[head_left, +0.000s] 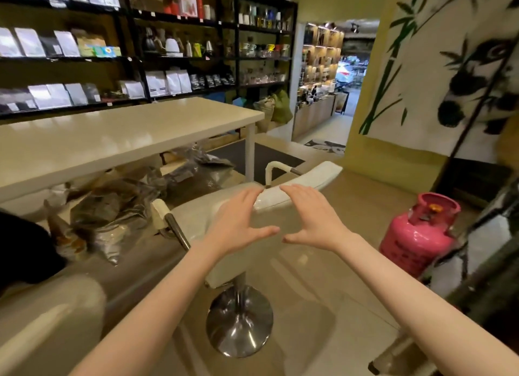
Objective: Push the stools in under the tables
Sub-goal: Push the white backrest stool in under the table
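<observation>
A white bar stool (306,179) with armrests and a round chrome base (239,321) stands on the floor just right of the long white table (118,139). Its backrest faces me. My left hand (238,221) and my right hand (311,221) hover side by side with fingers spread, fingertips at the top edge of the backrest. Neither hand grips anything. Another white stool (50,319) shows partly at the lower left, close to me.
Silver and brown bags (112,210) lie piled under the table. A pink gas cylinder (421,232) stands on the floor at right, near a dark stand. Shelves of goods (168,44) line the wall behind the table. A doorway (331,89) opens ahead.
</observation>
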The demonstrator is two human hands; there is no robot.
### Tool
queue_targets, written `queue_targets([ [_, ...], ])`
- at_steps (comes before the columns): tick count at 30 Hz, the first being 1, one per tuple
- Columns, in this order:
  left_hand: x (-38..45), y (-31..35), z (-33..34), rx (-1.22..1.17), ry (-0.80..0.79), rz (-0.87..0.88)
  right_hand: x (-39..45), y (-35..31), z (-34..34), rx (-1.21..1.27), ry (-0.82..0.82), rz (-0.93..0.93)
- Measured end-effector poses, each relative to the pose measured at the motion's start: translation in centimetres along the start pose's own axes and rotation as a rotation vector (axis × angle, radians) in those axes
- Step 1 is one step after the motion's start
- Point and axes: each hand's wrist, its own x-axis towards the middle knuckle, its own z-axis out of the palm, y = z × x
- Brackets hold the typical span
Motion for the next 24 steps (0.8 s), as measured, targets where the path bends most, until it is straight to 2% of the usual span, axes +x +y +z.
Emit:
queue_targets([
  [5, 3.6, 2.7, 2.6, 0.187, 0.009, -0.046, -0.5, 5.9, -0.6, 0.007, 0.000, 0.001],
  [9, 5.8, 3.2, 4.4, 0.314, -0.076, -0.091, 0.8, 9.6, 0.0, 0.005, -0.032, -0.003],
  [19, 10.6, 0.7, 5.4, 0.412, -0.315, -0.225, 8.4, 15.5, 3.2, -0.006, -0.175, -0.250],
  [24, 11.1, -0.1, 6.0, 0.489, -0.327, -0.225, 10.0, 17.7, 4.3, -0.027, -0.200, -0.418],
])
